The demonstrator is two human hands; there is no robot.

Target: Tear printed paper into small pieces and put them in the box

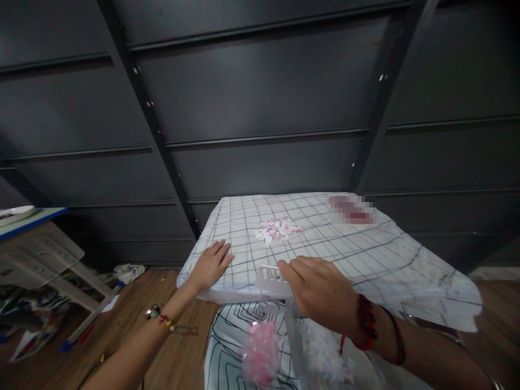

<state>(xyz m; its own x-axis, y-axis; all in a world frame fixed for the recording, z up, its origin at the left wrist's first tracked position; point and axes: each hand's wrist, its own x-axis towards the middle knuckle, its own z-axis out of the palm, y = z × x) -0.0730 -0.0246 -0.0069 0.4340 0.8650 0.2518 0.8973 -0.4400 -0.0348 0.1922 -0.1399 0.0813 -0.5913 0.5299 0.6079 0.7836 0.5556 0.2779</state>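
Note:
My left hand (211,265) lies flat on the left front part of a table covered with a white checked cloth (244,211), fingers stretched out. My right hand (323,292) is closed around a white slotted plastic piece (270,279) at the table's front edge. Its full shape is hidden behind my fingers. Farther back on the cloth lies a small heap of white and pink paper scraps (278,230). Below my right hand, a translucent container (296,341) holds many whitish scraps (323,352), partly covered by my wrist.
A clear bag of pink pieces (262,352) rests on a patterned cloth (223,346) in front of the table. A blurred reddish item (352,210) lies at the back right. A dark panel wall (260,92) stands behind. At left are a desk (40,244) and floor clutter (129,272).

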